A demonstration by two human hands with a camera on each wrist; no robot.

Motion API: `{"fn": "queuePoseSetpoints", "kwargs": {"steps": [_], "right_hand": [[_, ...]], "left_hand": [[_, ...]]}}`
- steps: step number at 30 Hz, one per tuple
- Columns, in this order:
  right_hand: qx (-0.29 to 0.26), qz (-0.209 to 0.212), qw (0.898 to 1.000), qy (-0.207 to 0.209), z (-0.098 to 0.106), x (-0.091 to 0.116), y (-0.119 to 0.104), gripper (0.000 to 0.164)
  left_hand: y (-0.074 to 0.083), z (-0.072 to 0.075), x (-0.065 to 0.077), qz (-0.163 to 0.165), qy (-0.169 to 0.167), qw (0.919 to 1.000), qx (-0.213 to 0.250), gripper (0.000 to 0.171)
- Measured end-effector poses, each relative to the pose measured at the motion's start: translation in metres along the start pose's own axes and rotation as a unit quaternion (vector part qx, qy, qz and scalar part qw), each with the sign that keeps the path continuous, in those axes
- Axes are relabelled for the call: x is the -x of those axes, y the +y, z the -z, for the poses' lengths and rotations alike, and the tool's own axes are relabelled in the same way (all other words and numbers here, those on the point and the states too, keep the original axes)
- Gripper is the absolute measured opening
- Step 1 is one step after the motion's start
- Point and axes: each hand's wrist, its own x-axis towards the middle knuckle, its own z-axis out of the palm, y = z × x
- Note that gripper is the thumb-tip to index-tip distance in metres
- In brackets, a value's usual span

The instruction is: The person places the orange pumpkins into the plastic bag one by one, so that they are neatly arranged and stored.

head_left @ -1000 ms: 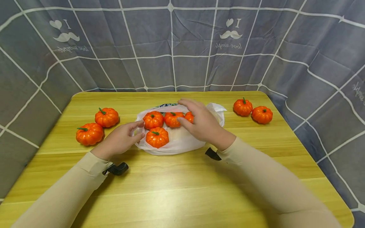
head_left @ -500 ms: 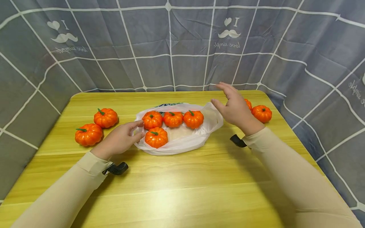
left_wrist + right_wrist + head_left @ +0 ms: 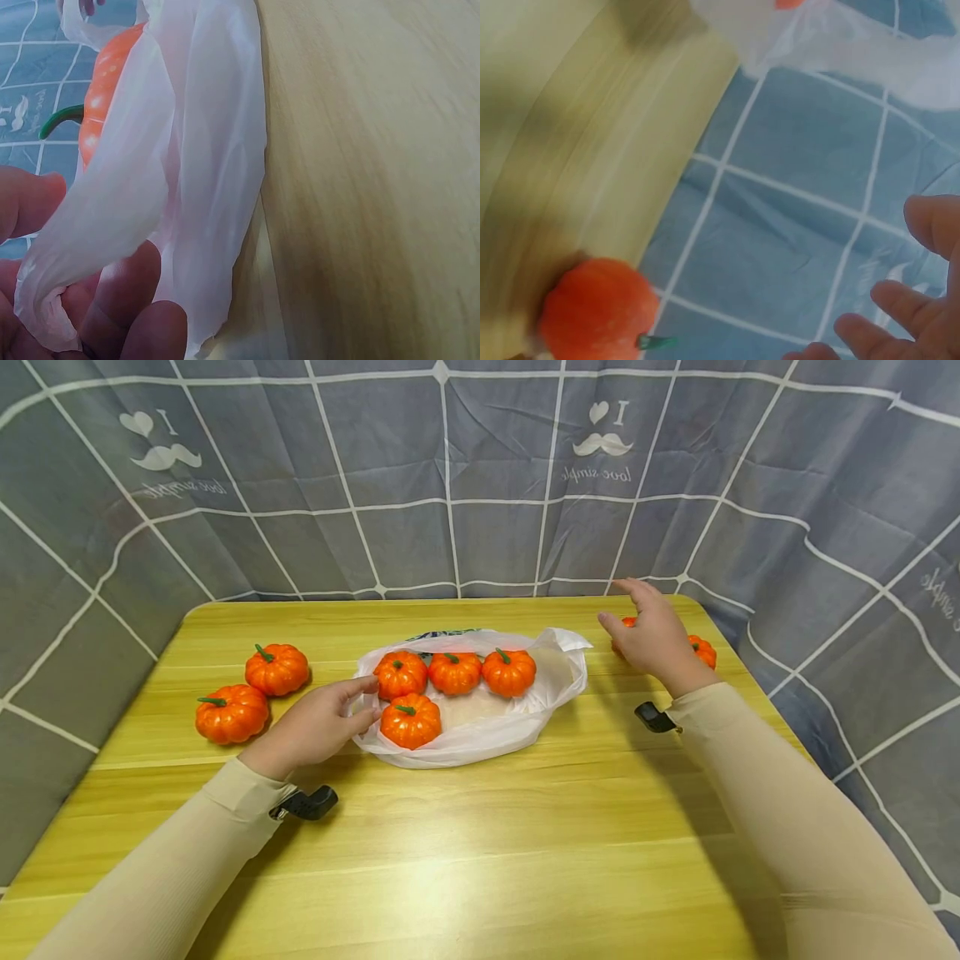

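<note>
A white plastic bag (image 3: 480, 739) lies spread on the table with several small orange pumpkins (image 3: 411, 722) with green stems in it. My left hand (image 3: 311, 731) is at the bag's left edge. In the left wrist view, a fold of the bag runs between the thumb and the curled fingers (image 3: 127, 289), which hold it. My right hand (image 3: 656, 639) hovers over two pumpkins at the back right, its fingers spread and holding nothing. It partly hides both of them. In the right wrist view, one of these pumpkins (image 3: 600, 311) sits apart from the fingertips (image 3: 889, 292).
Two more pumpkins (image 3: 232, 714) sit side by side on the left of the wooden table (image 3: 450, 860). A grey-blue curtain (image 3: 390, 552) with white lines hangs behind the table and along both sides.
My right hand has left the pumpkins in the bag and moved right to the pair at the back right. The third pumpkin in the bag's back row now shows fully. My left hand stays put.
</note>
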Motion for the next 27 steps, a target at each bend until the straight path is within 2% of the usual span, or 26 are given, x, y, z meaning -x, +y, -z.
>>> {"fn": "queuePoseSetpoints", "kwargs": {"steps": [18,27], "right_hand": [[0.007,-0.068,0.996,-0.052,-0.007,-0.009,0.044,0.087],[0.012,-0.076,0.994,-0.075,-0.014,-0.012,0.057,0.093]], "left_hand": [[-0.001,-0.001,0.001,0.001,-0.006,0.9998,0.017,0.06],[0.0,0.001,0.001,0.002,-0.008,0.9997,0.022,0.06]]}}
